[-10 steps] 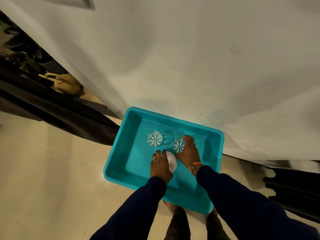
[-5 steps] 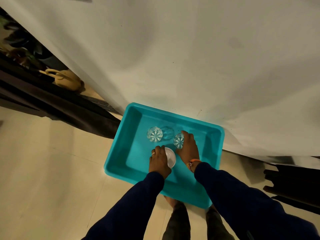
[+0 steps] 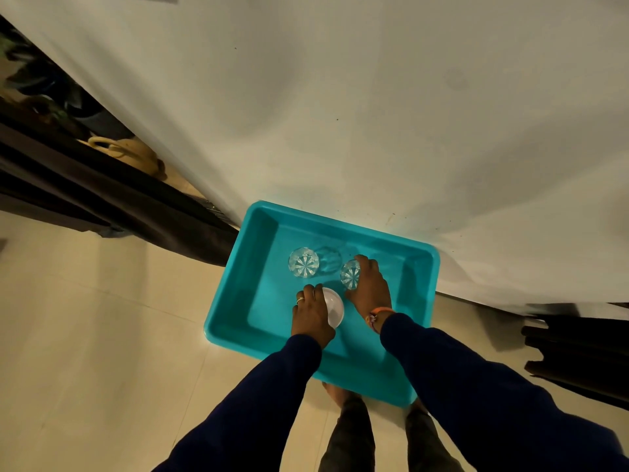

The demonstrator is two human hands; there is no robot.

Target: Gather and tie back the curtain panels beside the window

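Observation:
A teal plastic tray (image 3: 258, 301) lies on the floor against a white wall (image 3: 340, 114). In it my left hand (image 3: 311, 316) grips a white cup (image 3: 335, 308), and my right hand (image 3: 369, 287) holds a clear cut-glass tumbler (image 3: 350, 274). A second clear tumbler (image 3: 303, 262) stands free at the tray's back left. Dark curtain fabric (image 3: 119, 206) hangs at the left beside the opening, and more dark fabric (image 3: 578, 345) shows at the right edge.
A tan jug-shaped object (image 3: 136, 153) sits behind the left curtain on a sill or ledge. Beige tiled floor (image 3: 102, 335) spreads to the left. My legs and feet (image 3: 354, 427) stand just in front of the tray.
Both hands stay on the cup and the tumbler inside the tray. The view has shifted slightly; nothing else has moved.

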